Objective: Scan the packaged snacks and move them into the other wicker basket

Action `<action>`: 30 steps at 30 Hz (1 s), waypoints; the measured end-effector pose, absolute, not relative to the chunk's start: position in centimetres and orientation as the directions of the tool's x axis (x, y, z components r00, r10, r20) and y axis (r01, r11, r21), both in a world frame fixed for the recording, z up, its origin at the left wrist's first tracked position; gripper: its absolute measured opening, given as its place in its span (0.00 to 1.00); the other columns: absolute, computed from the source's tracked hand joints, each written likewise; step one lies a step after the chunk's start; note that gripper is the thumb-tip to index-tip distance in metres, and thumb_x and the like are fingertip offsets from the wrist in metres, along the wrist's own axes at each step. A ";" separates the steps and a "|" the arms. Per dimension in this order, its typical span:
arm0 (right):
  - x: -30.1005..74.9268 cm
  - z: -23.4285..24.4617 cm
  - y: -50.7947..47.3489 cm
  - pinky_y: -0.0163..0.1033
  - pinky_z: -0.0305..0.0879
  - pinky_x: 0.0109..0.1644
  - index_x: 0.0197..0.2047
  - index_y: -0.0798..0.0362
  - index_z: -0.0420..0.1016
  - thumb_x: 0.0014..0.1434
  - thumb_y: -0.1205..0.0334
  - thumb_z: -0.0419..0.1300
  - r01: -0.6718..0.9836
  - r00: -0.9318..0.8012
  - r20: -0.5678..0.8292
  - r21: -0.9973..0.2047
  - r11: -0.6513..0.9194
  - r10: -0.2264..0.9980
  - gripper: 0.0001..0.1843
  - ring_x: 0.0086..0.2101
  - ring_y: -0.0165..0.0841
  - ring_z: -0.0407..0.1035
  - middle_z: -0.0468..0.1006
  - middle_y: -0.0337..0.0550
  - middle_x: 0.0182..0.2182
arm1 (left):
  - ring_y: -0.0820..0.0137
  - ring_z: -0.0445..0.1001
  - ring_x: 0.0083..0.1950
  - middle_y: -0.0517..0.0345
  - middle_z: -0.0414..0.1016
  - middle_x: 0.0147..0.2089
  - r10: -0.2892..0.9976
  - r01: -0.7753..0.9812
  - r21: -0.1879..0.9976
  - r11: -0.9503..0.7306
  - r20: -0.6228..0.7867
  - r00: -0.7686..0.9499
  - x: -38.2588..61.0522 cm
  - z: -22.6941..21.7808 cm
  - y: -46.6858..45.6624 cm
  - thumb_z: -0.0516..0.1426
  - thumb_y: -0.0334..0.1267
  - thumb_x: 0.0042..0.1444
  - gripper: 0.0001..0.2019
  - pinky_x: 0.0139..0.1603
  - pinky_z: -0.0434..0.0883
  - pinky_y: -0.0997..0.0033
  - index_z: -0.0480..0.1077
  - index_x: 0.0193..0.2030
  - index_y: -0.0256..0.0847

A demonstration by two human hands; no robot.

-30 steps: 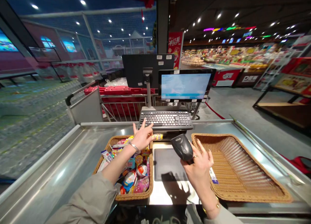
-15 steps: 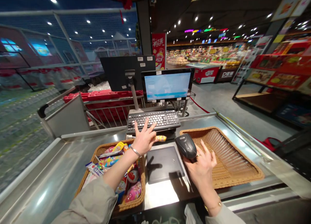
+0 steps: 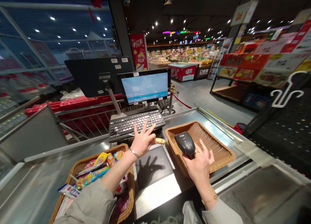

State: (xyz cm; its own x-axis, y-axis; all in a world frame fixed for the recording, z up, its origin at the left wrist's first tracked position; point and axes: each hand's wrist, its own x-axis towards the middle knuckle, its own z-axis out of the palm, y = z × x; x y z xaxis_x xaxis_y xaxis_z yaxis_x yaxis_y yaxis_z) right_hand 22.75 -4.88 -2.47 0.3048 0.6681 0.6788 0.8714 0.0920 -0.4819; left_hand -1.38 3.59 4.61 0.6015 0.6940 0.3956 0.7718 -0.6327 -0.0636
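Observation:
My left hand (image 3: 143, 142) is over the scanning plate (image 3: 153, 164), just in front of the keyboard (image 3: 137, 122). Its thumb side grips a small yellow-wrapped candy (image 3: 160, 141), while the other fingers are spread. A thin white stick shows left of the hand; whether it belongs to the candy I cannot tell. My right hand (image 3: 199, 160) is wrapped round a black handheld barcode scanner (image 3: 185, 143), held above the near left side of a wicker basket (image 3: 224, 152). The scanner's handle is mostly hidden. Under my left forearm, another wicker basket (image 3: 131, 188) holds several wrapped sweets (image 3: 93, 175).
A lit monitor (image 3: 145, 87) stands behind the keyboard, with a second screen (image 3: 97, 76) turned away beside it. The metal counter (image 3: 36, 182) extends to both sides. A white hanger hook (image 3: 286, 91) hangs at the right, near shelves of boxes (image 3: 257, 63).
The view has turned right. Against the counter, both hands have shifted right: the candy is further from the keyboard's left side, and the scanner is now over the right basket's edge.

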 end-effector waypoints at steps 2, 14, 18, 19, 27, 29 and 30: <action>23.4 -2.5 -4.8 0.62 0.41 0.64 0.44 0.51 0.75 0.57 0.47 0.57 0.872 0.329 0.678 -0.485 0.064 0.657 0.19 0.60 0.47 0.60 0.79 0.48 0.47 | 0.46 0.36 0.75 0.58 0.56 0.71 0.678 0.754 -0.064 -0.653 0.393 0.621 -0.6 4.5 4.0 0.56 0.42 0.61 0.07 0.60 0.25 0.19 0.70 0.33 0.43; 27.0 -2.7 -4.5 0.61 0.40 0.64 0.44 0.50 0.76 0.57 0.45 0.55 0.853 0.429 0.630 -0.518 -0.062 0.648 0.20 0.61 0.45 0.58 0.79 0.47 0.47 | 0.45 0.35 0.74 0.59 0.55 0.72 0.618 0.682 -0.073 -0.727 0.364 0.697 3.6 3.5 6.2 0.57 0.42 0.61 0.08 0.60 0.25 0.19 0.71 0.33 0.43; 27.9 -2.8 -4.5 0.62 0.39 0.64 0.45 0.50 0.76 0.57 0.45 0.54 0.841 0.456 0.601 -0.531 -0.097 0.657 0.21 0.61 0.45 0.57 0.79 0.48 0.47 | 0.45 0.37 0.74 0.59 0.56 0.71 0.598 0.662 -0.071 -0.746 0.368 0.712 4.8 3.1 6.8 0.58 0.43 0.59 0.07 0.60 0.27 0.19 0.71 0.32 0.44; 28.1 -2.9 -4.5 0.61 0.39 0.64 0.45 0.51 0.76 0.57 0.45 0.54 0.839 0.462 0.596 -0.535 -0.105 0.657 0.21 0.61 0.45 0.57 0.79 0.49 0.48 | 0.45 0.37 0.74 0.59 0.56 0.71 0.593 0.657 -0.072 -0.751 0.364 0.718 5.1 3.0 7.0 0.59 0.43 0.59 0.08 0.60 0.27 0.19 0.72 0.32 0.44; 29.9 -3.9 -4.6 0.60 0.39 0.64 0.44 0.52 0.76 0.55 0.48 0.55 0.809 0.508 0.543 -0.567 -0.153 0.669 0.21 0.62 0.45 0.56 0.77 0.50 0.49 | 0.46 0.36 0.74 0.60 0.58 0.70 0.519 0.562 -0.073 -0.824 0.302 0.800 7.8 2.2 8.2 0.61 0.39 0.56 0.05 0.60 0.27 0.19 0.72 0.31 0.44; 30.4 -4.1 -4.6 0.60 0.39 0.64 0.44 0.53 0.76 0.54 0.48 0.55 0.804 0.523 0.545 -0.571 -0.166 0.655 0.21 0.61 0.45 0.57 0.78 0.50 0.48 | 0.46 0.35 0.74 0.60 0.58 0.70 0.489 0.528 -0.069 -0.847 0.290 0.823 8.7 1.9 8.5 0.62 0.40 0.55 0.05 0.61 0.26 0.20 0.73 0.31 0.44; 30.6 -4.2 -4.7 0.60 0.39 0.64 0.44 0.53 0.76 0.54 0.48 0.55 0.801 0.532 0.548 -0.573 -0.174 0.645 0.21 0.61 0.45 0.57 0.78 0.50 0.48 | 0.46 0.34 0.74 0.60 0.58 0.70 0.472 0.507 -0.065 -0.860 0.281 0.836 9.2 1.7 8.6 0.63 0.41 0.55 0.05 0.61 0.25 0.20 0.73 0.32 0.45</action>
State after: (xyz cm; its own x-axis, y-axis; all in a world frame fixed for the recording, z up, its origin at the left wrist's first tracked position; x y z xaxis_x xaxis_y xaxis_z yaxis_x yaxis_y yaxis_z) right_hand 30.64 -4.69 -4.16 0.5318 0.6454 0.5483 0.8012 -0.1735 -0.5727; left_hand 9.23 8.58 1.66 0.8358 0.4719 0.2807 0.5070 -0.8595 -0.0646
